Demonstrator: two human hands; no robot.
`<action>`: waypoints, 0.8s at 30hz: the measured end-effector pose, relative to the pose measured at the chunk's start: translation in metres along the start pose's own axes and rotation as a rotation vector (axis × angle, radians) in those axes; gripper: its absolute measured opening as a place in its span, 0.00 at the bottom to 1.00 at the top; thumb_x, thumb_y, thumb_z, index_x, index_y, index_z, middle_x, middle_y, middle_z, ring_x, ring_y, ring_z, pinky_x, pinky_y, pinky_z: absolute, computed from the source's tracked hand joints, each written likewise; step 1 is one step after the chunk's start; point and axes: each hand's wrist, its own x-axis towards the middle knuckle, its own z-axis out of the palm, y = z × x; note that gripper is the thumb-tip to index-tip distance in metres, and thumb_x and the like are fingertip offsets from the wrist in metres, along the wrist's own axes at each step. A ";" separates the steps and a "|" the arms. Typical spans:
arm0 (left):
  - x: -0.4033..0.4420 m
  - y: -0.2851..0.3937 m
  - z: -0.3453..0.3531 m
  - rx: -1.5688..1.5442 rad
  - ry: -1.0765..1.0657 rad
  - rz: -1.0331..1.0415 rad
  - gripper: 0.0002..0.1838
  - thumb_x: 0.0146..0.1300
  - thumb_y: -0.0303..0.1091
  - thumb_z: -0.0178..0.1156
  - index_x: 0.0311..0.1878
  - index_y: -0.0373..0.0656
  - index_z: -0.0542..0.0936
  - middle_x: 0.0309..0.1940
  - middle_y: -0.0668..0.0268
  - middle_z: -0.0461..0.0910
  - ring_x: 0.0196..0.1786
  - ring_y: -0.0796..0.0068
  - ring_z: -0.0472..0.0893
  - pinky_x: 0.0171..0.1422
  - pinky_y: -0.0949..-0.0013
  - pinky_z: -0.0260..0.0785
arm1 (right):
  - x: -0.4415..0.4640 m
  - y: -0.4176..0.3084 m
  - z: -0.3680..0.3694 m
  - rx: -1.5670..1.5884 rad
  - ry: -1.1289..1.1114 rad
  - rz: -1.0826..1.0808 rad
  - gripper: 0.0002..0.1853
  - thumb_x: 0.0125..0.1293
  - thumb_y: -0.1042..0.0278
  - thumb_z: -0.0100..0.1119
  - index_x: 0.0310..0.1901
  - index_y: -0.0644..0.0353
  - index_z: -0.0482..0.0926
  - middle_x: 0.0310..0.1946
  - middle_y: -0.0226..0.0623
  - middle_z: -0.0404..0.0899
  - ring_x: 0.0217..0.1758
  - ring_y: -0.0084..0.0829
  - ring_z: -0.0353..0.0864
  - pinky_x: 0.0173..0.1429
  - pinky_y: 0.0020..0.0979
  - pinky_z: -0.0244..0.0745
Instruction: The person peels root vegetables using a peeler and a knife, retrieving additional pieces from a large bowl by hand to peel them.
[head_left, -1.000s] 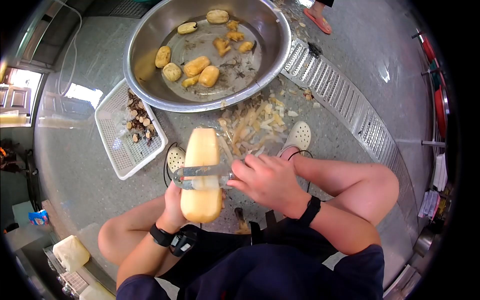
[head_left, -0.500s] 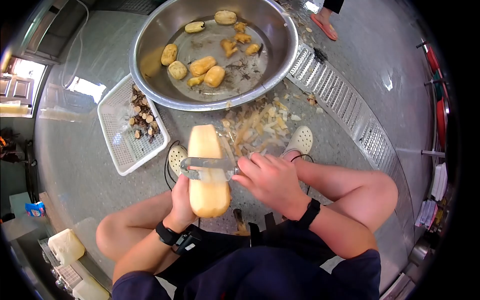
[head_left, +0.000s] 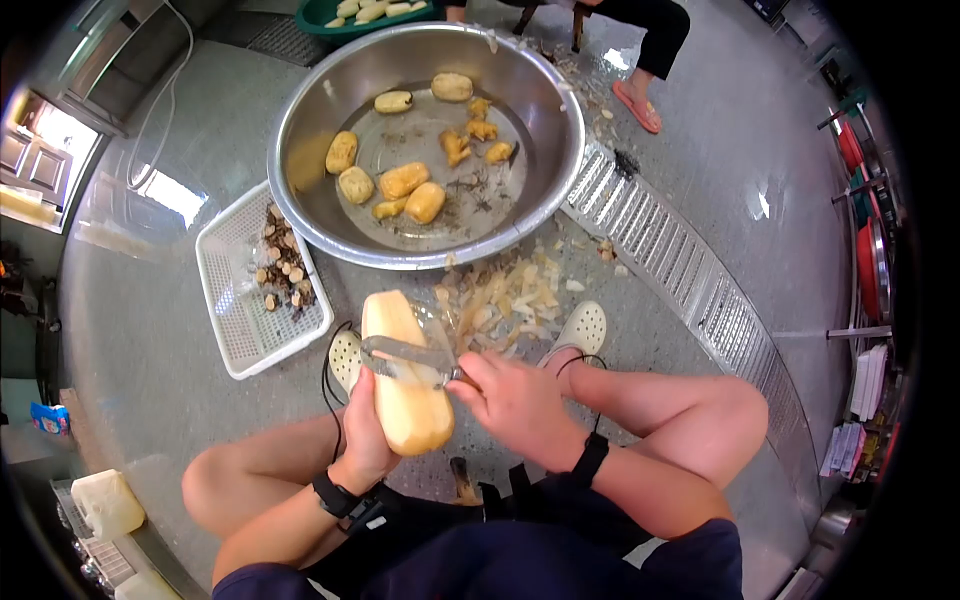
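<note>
My left hand is wrapped round a large, pale, peeled root vegetable, held upright between my knees with its narrower end away from me. My right hand grips the handle of a metal peeler, whose blade lies across the middle of the vegetable. A thin translucent strip of peel shows by the blade. Beyond my hands, a heap of peelings lies on the floor by my right shoe.
A big metal basin holds several brown roots in shallow water. Left of it sits a white basket with cut ends. A metal drain grate curves along the right. Behind the basin are a green tub and a person's leg.
The view has tilted up, showing the green tub and more of the other person. The vegetable now leans slightly, its top to the left; both hands keep their grips.
</note>
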 end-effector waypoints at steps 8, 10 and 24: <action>0.005 0.014 -0.026 0.050 -0.168 -0.285 0.40 0.80 0.63 0.28 0.69 0.38 0.72 0.54 0.46 0.82 0.50 0.48 0.86 0.58 0.51 0.80 | 0.011 0.009 -0.022 -0.100 -0.022 -0.159 0.13 0.72 0.53 0.62 0.42 0.54 0.76 0.33 0.35 0.78 0.35 0.41 0.83 0.37 0.42 0.76; 0.005 0.006 -0.027 0.031 -0.133 -0.182 0.35 0.82 0.58 0.31 0.72 0.37 0.69 0.60 0.49 0.81 0.57 0.53 0.85 0.63 0.52 0.78 | 0.009 0.008 -0.017 -0.119 0.010 -0.132 0.14 0.72 0.49 0.61 0.42 0.51 0.78 0.32 0.33 0.78 0.33 0.38 0.84 0.33 0.39 0.77; 0.000 0.007 -0.014 0.001 -0.108 -0.074 0.33 0.84 0.55 0.33 0.73 0.38 0.69 0.64 0.53 0.79 0.62 0.59 0.83 0.68 0.55 0.76 | 0.014 0.002 -0.007 -0.172 0.007 -0.117 0.14 0.72 0.46 0.60 0.42 0.48 0.78 0.31 0.29 0.78 0.30 0.35 0.85 0.27 0.38 0.76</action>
